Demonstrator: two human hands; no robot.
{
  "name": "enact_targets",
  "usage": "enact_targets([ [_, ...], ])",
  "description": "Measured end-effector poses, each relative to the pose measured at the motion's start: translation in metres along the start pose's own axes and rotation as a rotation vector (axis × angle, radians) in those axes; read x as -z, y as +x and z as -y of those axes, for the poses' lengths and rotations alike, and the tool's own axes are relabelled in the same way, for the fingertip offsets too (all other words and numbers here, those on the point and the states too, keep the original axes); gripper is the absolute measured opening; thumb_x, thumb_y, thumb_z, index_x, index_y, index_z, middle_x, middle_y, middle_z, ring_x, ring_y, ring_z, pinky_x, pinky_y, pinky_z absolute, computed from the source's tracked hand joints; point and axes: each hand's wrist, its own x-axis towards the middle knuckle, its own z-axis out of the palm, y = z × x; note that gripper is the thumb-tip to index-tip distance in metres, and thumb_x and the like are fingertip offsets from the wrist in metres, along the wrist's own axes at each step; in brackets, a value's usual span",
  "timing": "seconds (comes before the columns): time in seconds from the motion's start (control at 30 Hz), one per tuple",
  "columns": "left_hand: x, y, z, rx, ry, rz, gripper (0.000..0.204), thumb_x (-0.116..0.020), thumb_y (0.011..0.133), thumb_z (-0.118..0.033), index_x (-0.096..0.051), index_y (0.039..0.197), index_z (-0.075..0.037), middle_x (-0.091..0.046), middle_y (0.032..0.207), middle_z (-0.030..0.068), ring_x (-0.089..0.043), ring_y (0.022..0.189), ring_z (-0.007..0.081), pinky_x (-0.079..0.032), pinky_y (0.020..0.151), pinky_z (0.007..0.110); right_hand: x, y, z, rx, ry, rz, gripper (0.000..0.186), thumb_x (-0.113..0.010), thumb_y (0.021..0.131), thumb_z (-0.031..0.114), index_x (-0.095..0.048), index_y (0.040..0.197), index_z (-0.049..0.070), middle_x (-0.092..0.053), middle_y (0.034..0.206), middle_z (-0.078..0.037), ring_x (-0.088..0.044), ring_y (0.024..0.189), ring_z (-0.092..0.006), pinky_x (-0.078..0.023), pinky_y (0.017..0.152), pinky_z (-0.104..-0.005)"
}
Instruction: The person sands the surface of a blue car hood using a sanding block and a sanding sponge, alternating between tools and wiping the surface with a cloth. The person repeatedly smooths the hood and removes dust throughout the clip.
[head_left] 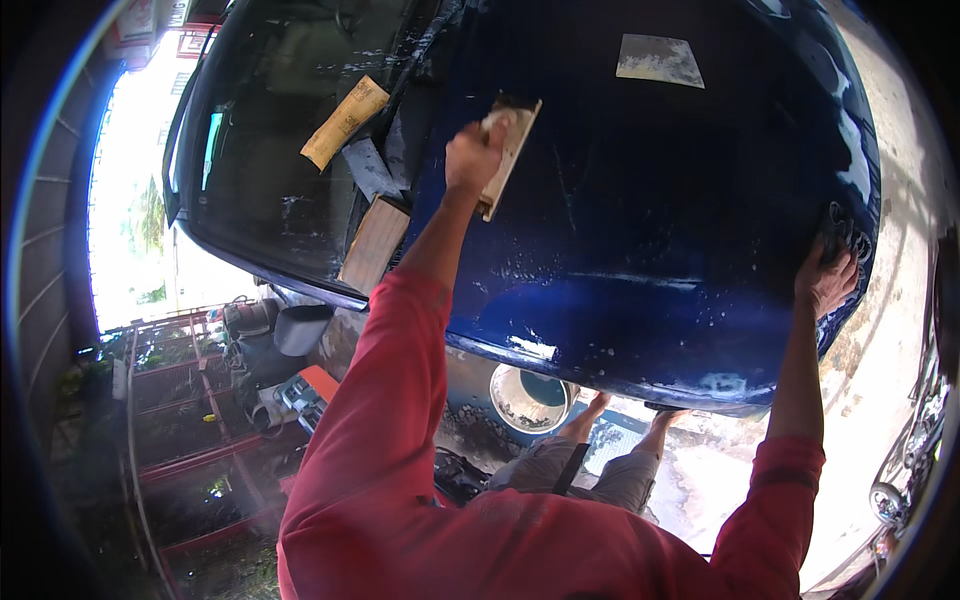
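Observation:
A dark blue car hood (pixel 620 200), wet and streaked in places, spreads out in front of me. My left hand (pixel 473 160) is closed round a long, flat, tan sanding block (pixel 512 160), tilted against the hood near the windshield side. Over at the hood's front edge, on the right, my right hand (pixel 826 282) grips a bunched dark cloth (pixel 846 238); part of its fingers is hidden. Farther up the hood lies a grey-white rectangular sheet (pixel 660 60), probably sandpaper.
By the windshield (pixel 290 130) rest a yellowish block (pixel 343 122), a grey folded piece (pixel 370 168) and a wooden block (pixel 374 245). A white bucket (pixel 508 403) stands below the car's side, near my feet. The side mirror (pixel 302 329) juts out at left.

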Motion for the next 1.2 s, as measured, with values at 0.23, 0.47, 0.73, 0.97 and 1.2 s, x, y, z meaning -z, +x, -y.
enact_targets([
  [0.23,0.052,-0.173,-0.054,0.059,-0.051,0.252,0.046,-0.072,0.103,-0.049,-0.069,0.114,-0.004,-0.075,0.091,0.0296,-0.076,0.088,0.0507,-0.063,0.075,0.058,0.01,0.0,0.013,-0.048,0.003,0.026,0.066,-0.054,0.101,0.077,-0.055,0.154,0.036,-0.04,0.175,0.002,-0.029,0.163,-0.0277,-0.033,0.122,-0.0671],
  [0.47,0.025,-0.073,0.017,-0.029,0.082,0.018,0.053,-0.076,0.1,-0.054,-0.069,0.088,-0.003,-0.072,0.075,0.0251,-0.076,0.075,0.0466,-0.061,0.064,0.056,0.009,-0.001,0.01,-0.052,-0.034,0.062,0.064,-0.058,0.102,0.072,-0.055,0.153,0.035,-0.039,0.175,0.002,-0.028,0.163,-0.0272,-0.032,0.123,-0.0664],
  [0.73,0.058,0.006,-0.051,0.019,0.379,0.077,0.048,-0.08,0.094,-0.049,-0.077,0.119,-0.008,-0.073,0.123,0.0193,-0.068,0.124,0.0391,-0.055,0.105,0.054,0.023,-0.004,0.022,-0.062,0.042,0.058,0.058,-0.061,0.103,0.064,-0.057,0.15,0.032,-0.039,0.175,0.002,-0.028,0.163,-0.0299,-0.034,0.121,-0.0686],
  [0.97,-0.102,0.095,-0.226,-0.415,0.206,0.188,0.082,-0.087,0.087,-0.055,-0.062,0.153,-0.014,-0.056,0.159,0.0104,-0.05,0.149,0.0372,-0.05,0.119,0.049,0.028,-0.002,0.025,-0.062,0.069,0.07,0.057,-0.064,0.102,0.062,-0.056,0.149,0.031,-0.036,0.176,0.0,-0.026,0.163,-0.0319,-0.032,0.121,-0.0735],
  [1.2,-0.107,0.115,-0.262,-0.656,0.536,0.514,0.078,-0.078,0.097,-0.052,-0.049,0.164,-0.024,-0.064,0.156,0.0074,-0.059,0.146,0.0311,-0.053,0.118,0.05,0.027,-0.005,0.023,-0.024,0.087,0.05,0.056,-0.065,0.101,0.062,-0.057,0.148,0.032,-0.04,0.174,-0.002,-0.029,0.162,-0.0332,-0.035,0.119,-0.0699],
])
